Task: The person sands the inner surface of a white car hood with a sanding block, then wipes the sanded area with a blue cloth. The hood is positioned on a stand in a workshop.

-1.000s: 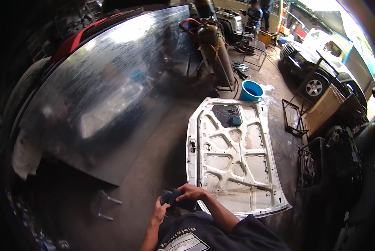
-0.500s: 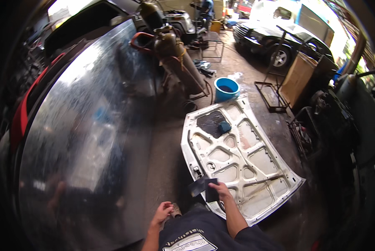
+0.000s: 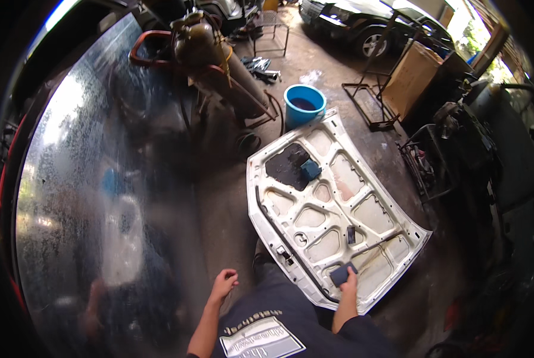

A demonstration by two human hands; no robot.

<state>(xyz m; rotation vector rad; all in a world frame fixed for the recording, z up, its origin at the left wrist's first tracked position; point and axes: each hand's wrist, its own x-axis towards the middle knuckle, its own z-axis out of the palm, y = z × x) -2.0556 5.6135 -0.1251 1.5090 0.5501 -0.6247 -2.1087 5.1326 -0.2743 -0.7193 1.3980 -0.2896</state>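
Gripping a dark flat pad (image 3: 338, 275) at the near end of a white ribbed panel (image 3: 332, 213)

The right hand (image 3: 348, 281) is clamped on the pad, thumb on top, over the panel's near portion; whether the pad touches the surface I cannot tell. The left hand (image 3: 224, 283) hangs in the air to the left of the panel's near end, well apart from the right one, its fingers loosely bent.

A small dark piece (image 3: 351, 234) lies on the panel, just beyond the pad. Toward the panel's far left corner, a blue-green block (image 3: 310, 169) rests at the edge of a dark recess (image 3: 283, 169). Just beyond the panel's far end stands a blue bucket (image 3: 292, 117) with dark liquid inside. Farther beyond, to the panel's left, leans a gas cylinder (image 3: 222, 68).
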